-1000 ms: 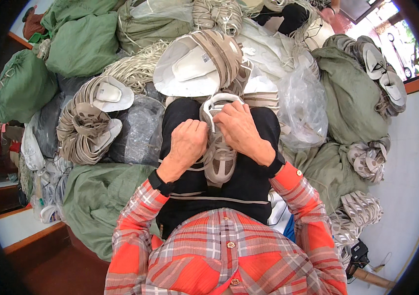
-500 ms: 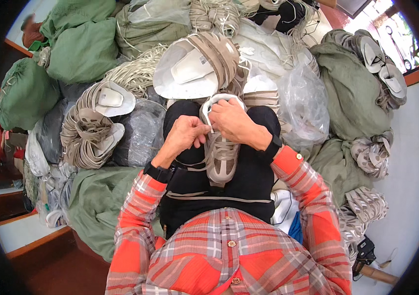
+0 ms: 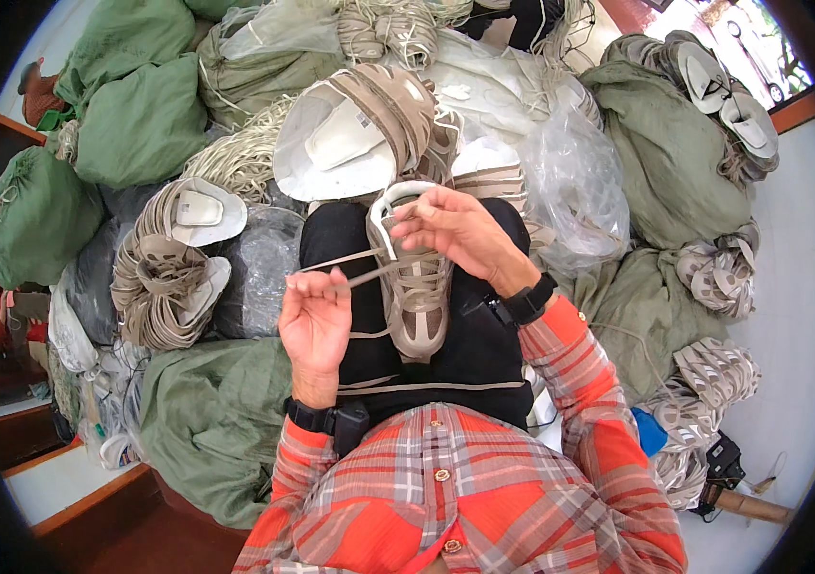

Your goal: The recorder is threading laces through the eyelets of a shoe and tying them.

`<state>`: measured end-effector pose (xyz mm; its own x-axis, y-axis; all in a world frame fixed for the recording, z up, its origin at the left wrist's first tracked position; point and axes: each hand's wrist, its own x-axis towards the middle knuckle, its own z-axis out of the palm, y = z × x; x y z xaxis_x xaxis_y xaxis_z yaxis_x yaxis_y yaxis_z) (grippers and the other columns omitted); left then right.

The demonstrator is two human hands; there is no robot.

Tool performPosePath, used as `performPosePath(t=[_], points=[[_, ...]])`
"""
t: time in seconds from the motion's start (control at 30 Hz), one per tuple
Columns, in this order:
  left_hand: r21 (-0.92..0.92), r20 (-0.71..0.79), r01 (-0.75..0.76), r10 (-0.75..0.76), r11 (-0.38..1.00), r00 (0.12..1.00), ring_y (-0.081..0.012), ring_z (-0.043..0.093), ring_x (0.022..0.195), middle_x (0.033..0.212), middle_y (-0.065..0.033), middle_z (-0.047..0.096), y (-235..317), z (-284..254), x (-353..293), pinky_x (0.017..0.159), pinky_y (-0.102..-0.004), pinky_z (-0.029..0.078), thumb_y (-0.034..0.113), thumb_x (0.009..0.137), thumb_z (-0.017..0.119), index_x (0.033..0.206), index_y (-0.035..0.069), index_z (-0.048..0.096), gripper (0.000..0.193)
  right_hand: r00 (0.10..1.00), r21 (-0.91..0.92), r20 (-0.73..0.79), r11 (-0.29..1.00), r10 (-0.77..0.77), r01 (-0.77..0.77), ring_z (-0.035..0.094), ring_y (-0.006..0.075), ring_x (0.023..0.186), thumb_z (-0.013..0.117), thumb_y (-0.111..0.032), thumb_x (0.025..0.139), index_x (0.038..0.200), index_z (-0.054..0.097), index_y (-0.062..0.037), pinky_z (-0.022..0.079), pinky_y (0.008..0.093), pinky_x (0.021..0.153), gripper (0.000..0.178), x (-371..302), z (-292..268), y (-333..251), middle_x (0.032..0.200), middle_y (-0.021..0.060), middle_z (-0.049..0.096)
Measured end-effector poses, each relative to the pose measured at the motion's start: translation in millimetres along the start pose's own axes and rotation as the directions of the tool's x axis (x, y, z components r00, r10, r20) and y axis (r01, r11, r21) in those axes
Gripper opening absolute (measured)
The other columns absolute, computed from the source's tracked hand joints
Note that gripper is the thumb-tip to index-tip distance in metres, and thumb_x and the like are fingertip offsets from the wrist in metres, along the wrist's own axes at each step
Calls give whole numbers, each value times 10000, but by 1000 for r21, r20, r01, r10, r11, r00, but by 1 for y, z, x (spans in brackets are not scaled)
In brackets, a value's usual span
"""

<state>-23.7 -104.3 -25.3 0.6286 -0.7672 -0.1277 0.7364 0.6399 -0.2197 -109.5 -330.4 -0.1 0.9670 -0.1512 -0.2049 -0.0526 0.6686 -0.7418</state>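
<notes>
On the lap, the beige shoe upper (image 3: 414, 287) lies lengthwise while the left hand (image 3: 314, 323), moved out from the shoe since a second ago, pinches the lace (image 3: 331, 261) taut; right hand (image 3: 455, 230) pinches the collar, so lacing is progressing.

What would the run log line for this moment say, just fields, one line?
left hand: pinching lace end, pulled out to the left | right hand: at collar of shoe upper | shoe upper: lying on lap | surroundings: green sacks
</notes>
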Motion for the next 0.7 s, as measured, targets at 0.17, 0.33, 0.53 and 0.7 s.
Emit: performPosePath(t=[0.17, 0.33, 0.53, 0.7], points=[[-225, -297, 335, -392, 915, 871, -92, 285, 453, 563, 20, 376, -6, -21, 2, 464, -238, 263, 120, 940, 409, 728, 72, 464, 225, 919, 236, -211, 895, -333, 378, 626, 239, 888, 537, -92, 922, 916, 576, 36, 528, 366, 823, 134, -28, -18, -16, 981, 130, 618], [-295, -272, 495, -569, 817, 776, -87, 230, 424, 552, 25, 354, -25, -27, 28, 420, -250, 208, 140, 948, 392, 733, 67, 472, 241, 843, 228, -352, 836, -408, 499, 620, 238, 910, 514, -74, 928, 943, 567, 40, 522, 351, 841, 126, -45, -25, -27, 985, 139, 616], [11, -266, 404, -387, 915, 883, -118, 430, 556, 698, -19, 483, -24, -10, 24, 523, -242, 371, 105, 918, 496, 860, 38, 536, 97, 828, 259, -414, 823, -378, 505, 613, 249, 932, 498, -65, 932, 997, 539, 41, 511, 356, 869, 131, -40, -33, -20, 1002, 149, 609], [939, 155, -14, 385, -345, 910, -156, 587, 793, 941, -93, 579, -16, -2, 13, 727, -307, 494, 106, 857, 632, 1024, -26, 551, 227, 701, -243, -564, 899, -437, 365, 609, 228, 935, 491, -52, 925, 1110, 481, 19, 542, 326, 769, 198, -51, -20, -26, 1014, 127, 597]])
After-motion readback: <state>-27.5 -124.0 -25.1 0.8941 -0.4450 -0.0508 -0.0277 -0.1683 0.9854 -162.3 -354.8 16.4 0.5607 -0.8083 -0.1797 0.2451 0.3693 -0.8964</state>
